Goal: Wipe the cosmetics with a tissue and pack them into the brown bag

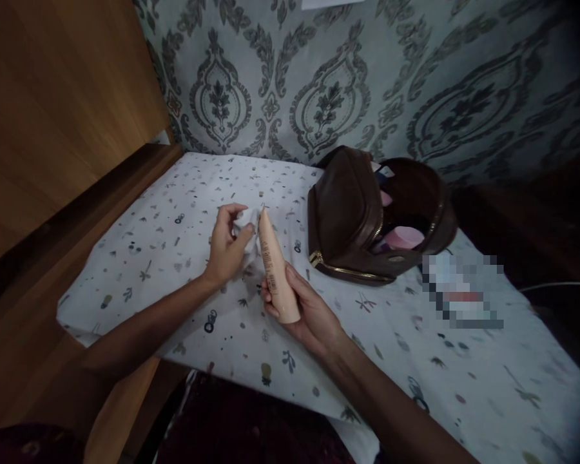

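Observation:
My right hand (309,309) is wrapped round the lower part of a peach-coloured tube (275,274) with dark print along its side. The tube tilts, its narrow end pointing up and away from me. Just left of that end, my left hand (227,245) holds a crumpled white tissue or cloth (245,225) between thumb and fingers. The white piece is close beside the tube; whether they touch is hard to tell. Both hands are above a table (198,187) covered with a white patterned cloth.
An unzipped dark brown bag (343,212) stands at the back right, with a pink item (402,238) and other things inside. Right of it lies a blurred-out flat object (459,293). A wooden cabinet (72,84) borders the left side, and a patterned wall (280,84) rises behind.

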A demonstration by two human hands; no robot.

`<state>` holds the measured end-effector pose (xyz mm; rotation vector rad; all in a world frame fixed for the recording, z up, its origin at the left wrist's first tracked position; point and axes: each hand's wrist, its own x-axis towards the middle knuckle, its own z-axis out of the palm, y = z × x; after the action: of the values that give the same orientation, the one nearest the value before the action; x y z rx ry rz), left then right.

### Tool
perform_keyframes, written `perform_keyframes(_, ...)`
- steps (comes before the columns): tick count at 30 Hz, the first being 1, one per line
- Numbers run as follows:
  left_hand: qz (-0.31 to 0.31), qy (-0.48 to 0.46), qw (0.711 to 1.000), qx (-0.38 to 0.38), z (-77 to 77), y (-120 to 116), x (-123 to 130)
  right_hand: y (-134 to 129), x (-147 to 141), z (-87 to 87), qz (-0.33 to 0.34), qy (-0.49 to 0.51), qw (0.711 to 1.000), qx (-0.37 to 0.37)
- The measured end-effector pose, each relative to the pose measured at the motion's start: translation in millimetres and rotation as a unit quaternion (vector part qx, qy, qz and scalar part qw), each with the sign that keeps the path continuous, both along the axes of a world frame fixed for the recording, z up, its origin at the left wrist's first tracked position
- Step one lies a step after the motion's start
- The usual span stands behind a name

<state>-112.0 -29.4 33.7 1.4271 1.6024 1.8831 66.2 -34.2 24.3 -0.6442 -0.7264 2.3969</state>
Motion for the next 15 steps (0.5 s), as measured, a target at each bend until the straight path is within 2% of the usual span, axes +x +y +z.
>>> perform_keyframes(4,-0.033,0.076,0.997,-0.001,3.9,-7.9,4.1,3.0,-1.4,-2.3,-0.010,0.002,0.999,-0.043)
perform_keyframes(7,-0.080,0.147,0.986,-0.003,7.4,-15.7,12.3,5.8,-3.4,-5.7,-0.042,-0.004,0.997,-0.061)
perform_keyframes(11,-0.199,0.272,0.941,0.024,11.0,-25.7,26.9,12.1,-5.2,-13.3,-0.085,-0.011,0.996,-0.008)
perform_keyframes(15,-0.283,0.327,0.900,0.059,14.8,-34.3,35.4,20.9,-1.4,-17.9,-0.096,-0.024,0.995,0.027)
